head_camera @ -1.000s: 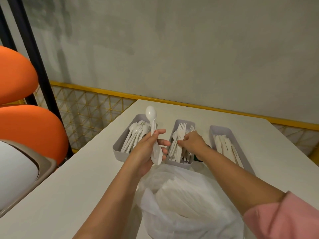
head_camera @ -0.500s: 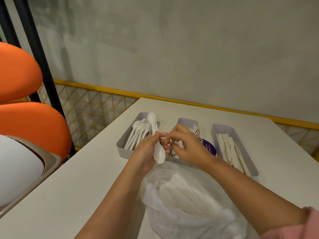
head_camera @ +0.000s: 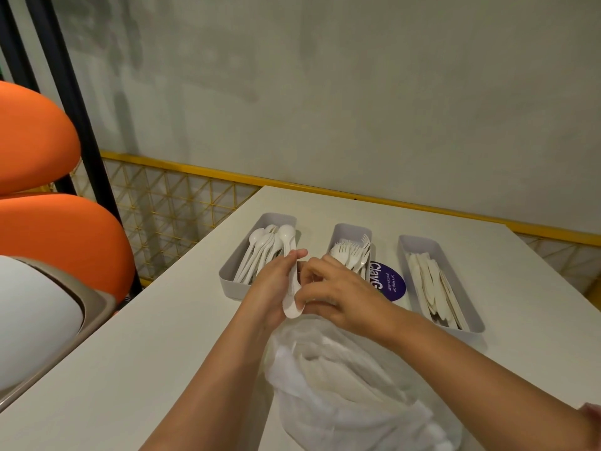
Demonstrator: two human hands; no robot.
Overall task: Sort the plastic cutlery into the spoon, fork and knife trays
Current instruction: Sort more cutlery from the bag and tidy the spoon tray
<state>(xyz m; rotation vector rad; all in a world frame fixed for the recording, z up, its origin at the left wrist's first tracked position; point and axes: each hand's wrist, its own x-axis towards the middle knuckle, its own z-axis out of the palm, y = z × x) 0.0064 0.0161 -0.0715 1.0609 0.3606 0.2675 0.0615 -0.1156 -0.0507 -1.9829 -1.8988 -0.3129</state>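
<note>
My left hand (head_camera: pixel 270 288) is shut on white plastic spoons (head_camera: pixel 291 308); one bowl points up over the spoon tray (head_camera: pixel 227 278), another hangs down below my palm. My right hand (head_camera: pixel 338 291) meets the left, its thumb and fingers pinching the same spoons at the handles. Three grey trays stand in a row on the white table (head_camera: pixel 162 336): spoons on the left, forks in the middle tray (head_camera: pixel 349 227), knives in the right tray (head_camera: pixel 419 243). A clear plastic bag (head_camera: pixel 351 385) with more white cutlery lies just below both hands.
A round purple sticker (head_camera: pixel 392 284) sits on the table between the fork and knife trays. Orange chair backs (head_camera: pixel 65 242) and a black post stand at the left, a yellow mesh fence (head_camera: pixel 169 203) runs behind the table, and a grey wall rises beyond.
My right hand left the fork tray and came across to the spoons in my left hand. The left hand lowered, so the raised spoon bowl now sits over the spoon tray.
</note>
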